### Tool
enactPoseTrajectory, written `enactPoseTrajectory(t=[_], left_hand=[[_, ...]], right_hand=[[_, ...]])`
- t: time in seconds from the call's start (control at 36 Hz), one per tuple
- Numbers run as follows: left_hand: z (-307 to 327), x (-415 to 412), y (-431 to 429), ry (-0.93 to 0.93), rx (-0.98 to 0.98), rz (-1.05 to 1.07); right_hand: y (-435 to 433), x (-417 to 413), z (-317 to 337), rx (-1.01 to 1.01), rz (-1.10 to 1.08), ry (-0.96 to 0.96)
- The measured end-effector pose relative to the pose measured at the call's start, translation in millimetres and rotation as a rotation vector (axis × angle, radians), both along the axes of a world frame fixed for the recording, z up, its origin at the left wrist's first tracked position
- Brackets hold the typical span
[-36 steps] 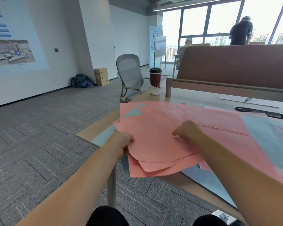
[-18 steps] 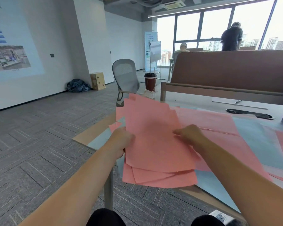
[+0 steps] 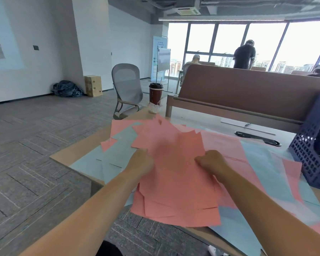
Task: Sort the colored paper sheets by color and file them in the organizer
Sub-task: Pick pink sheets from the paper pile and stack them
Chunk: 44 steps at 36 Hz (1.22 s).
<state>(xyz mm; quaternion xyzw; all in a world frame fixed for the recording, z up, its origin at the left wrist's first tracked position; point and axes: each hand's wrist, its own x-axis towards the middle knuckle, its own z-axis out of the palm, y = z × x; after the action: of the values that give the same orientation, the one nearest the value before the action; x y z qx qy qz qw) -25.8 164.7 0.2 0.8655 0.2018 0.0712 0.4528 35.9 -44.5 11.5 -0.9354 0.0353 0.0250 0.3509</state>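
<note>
Both my hands hold a loose stack of pink sheets above the near corner of the wooden table. My left hand grips the stack's left edge and my right hand pinches its right side. The stack tilts up, its far edges fanned out. More pink sheets and light blue sheets lie spread over the table, with other blue sheets on the left corner. A dark blue perforated organizer stands on the table at the far right.
A paper coffee cup stands at the table's far edge, with a grey office chair behind it. A brown desk divider runs along the back. A black cable slot sits before the organizer. People stand by the windows.
The pink stack has been lifted off the table and turned from lying wide to standing lengthwise between my hands. My view has swung right, bringing the organizer in.
</note>
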Motion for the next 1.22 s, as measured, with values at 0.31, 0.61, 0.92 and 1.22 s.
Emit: enactPoseTrajectory(t=[0.31, 0.61, 0.92, 1.22], left_hand=[[-17, 5, -2, -0.013, 0.032, -0.075], [-9, 5, -10, -0.007, 0.085, -0.018], [6, -13, -49, 0.007, -0.016, -0.014], [-2, -20, -117, 0.031, -0.107, -0.150]], right_hand=[[10, 13, 0, -0.101, -0.012, 0.014], [-10, 16, -4, 0.231, -0.110, 0.028], [-77, -25, 9, 0.053, -0.226, -0.049], [-161, -67, -6, 0.071, -0.399, -0.022]])
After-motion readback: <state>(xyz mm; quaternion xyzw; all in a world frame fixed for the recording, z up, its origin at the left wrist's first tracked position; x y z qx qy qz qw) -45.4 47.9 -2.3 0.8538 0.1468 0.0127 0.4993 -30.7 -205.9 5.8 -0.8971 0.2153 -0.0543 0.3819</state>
